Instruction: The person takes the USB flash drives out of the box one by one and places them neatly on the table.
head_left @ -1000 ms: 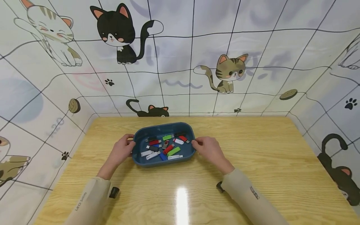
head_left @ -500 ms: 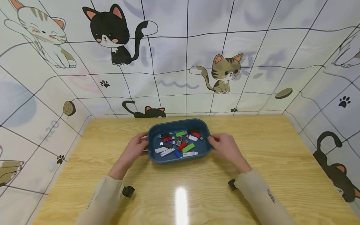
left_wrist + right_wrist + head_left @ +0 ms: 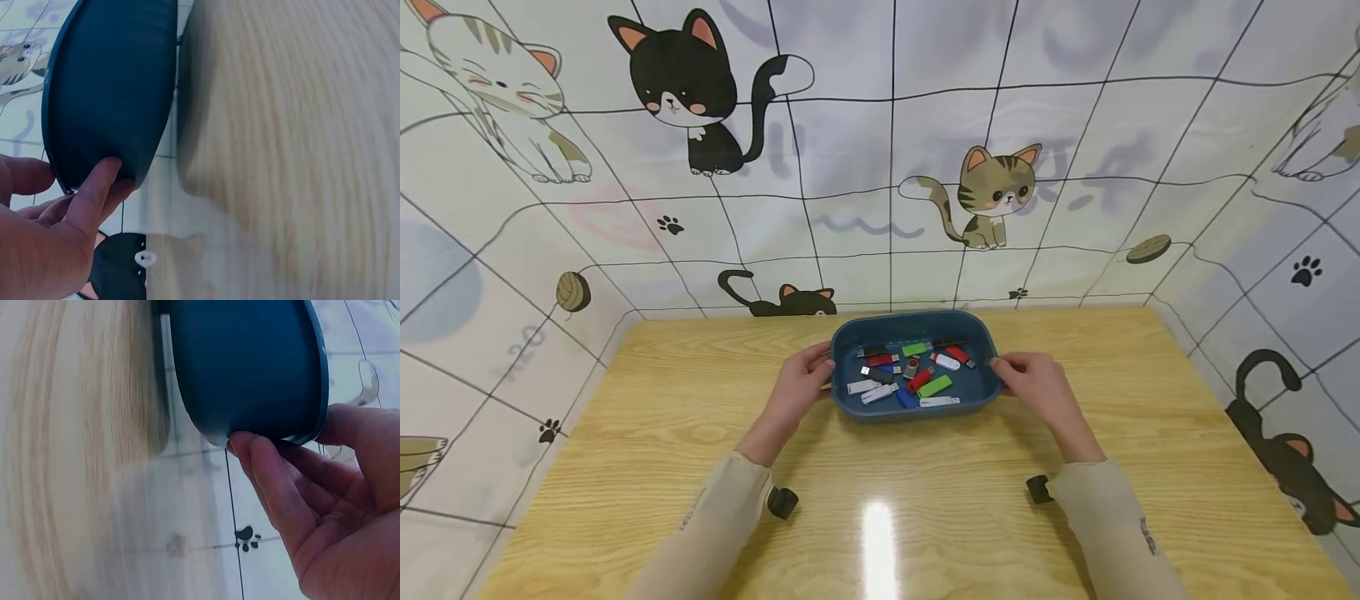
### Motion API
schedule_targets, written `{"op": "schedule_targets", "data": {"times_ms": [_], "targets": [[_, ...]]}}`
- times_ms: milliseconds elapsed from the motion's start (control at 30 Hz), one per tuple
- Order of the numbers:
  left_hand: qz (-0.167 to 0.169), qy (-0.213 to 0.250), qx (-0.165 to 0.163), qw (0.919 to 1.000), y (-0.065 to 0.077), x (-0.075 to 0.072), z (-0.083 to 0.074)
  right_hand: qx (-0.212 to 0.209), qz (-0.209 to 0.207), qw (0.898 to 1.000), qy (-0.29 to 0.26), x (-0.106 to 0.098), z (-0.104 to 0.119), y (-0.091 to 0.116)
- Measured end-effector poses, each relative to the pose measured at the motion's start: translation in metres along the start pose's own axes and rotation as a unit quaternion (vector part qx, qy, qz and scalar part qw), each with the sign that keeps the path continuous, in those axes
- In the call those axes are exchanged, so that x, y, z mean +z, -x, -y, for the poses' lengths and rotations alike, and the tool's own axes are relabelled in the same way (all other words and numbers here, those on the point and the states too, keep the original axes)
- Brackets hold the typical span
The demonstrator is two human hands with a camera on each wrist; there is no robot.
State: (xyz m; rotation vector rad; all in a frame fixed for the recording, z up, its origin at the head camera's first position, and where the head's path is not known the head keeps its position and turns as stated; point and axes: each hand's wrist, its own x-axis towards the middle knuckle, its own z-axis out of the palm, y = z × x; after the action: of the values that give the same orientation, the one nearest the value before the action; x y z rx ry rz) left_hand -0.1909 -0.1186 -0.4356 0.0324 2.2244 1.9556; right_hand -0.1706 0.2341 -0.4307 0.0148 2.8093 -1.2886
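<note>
A dark blue plastic tray (image 3: pixel 917 413) with rounded corners holds several USB sticks, among them a green one (image 3: pixel 935 386), a red one (image 3: pixel 920 380) and a white one (image 3: pixel 880 393). My left hand (image 3: pixel 800 387) grips its left end, thumb at the rim and fingers against the outer wall. At the opposite end my right hand (image 3: pixel 1037 385) holds it the same way. Both wrist views show the tray's outer side, with a gap between its underside and the wooden table (image 3: pixel 300 125), so it is held slightly raised.
The light wooden table (image 3: pixel 880 467) extends in front and to both sides. A cloth backdrop (image 3: pixel 850 150) printed with cats and grid lines stands behind and at the sides. A small black wrist camera (image 3: pixel 782 502) sits at the left sleeve, another black camera (image 3: pixel 1040 489) at the right.
Both hands have carried the tray to the right and slightly away from me, and it has turned a little straighter. The USB sticks have travelled with it. The view has shifted slightly.
</note>
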Motion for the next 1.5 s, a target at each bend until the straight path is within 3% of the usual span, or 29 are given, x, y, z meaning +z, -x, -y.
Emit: {"op": "schedule_targets", "data": {"times_ms": [200,433,533,633,733,1067,1300,1400,1500], "targets": [[-0.006,-0.005,-0.001,1.0,-0.006,0.012,0.006,0.007,0.001,1.0,-0.006,-0.004,-0.009,-0.002],[-0.007,-0.093,0.026,0.9954,-0.007,0.015,0.011,0.016,0.03,0.999,-0.018,-0.006,-0.013,-0.004],[-0.016,-0.161,0.034,0.9862,-0.008,0.013,0.01,0.016,0.035,0.999,-0.017,-0.006,-0.014,-0.004],[-0.029,-0.241,0.051,0.9688,-0.01,0.012,0.009,0.007,0.03,1.0,-0.003,-0.008,-0.014,-0.003],[-0.031,-0.275,0.07,0.9585,-0.014,0.013,0.008,-0.004,0.019,1.0,0.016,-0.01,-0.014,-0.003],[-0.007,-0.192,0.055,0.9798,-0.013,0.014,0.009,-0.009,0.03,0.999,-0.013,-0.009,-0.016,-0.003],[0.042,-0.06,0.036,0.9967,-0.012,0.011,0.015,-0.017,0.037,0.999,-0.023,-0.005,-0.018,-0.003],[0.057,-0.025,0.035,0.9975,-0.012,0.012,0.016,-0.02,0.011,1.0,0.01,-0.007,-0.017,-0.002],[0.058,-0.016,0.032,0.9977,-0.012,0.013,0.016,-0.038,-0.054,0.997,0.049,-0.009,-0.011,0.0]]}}
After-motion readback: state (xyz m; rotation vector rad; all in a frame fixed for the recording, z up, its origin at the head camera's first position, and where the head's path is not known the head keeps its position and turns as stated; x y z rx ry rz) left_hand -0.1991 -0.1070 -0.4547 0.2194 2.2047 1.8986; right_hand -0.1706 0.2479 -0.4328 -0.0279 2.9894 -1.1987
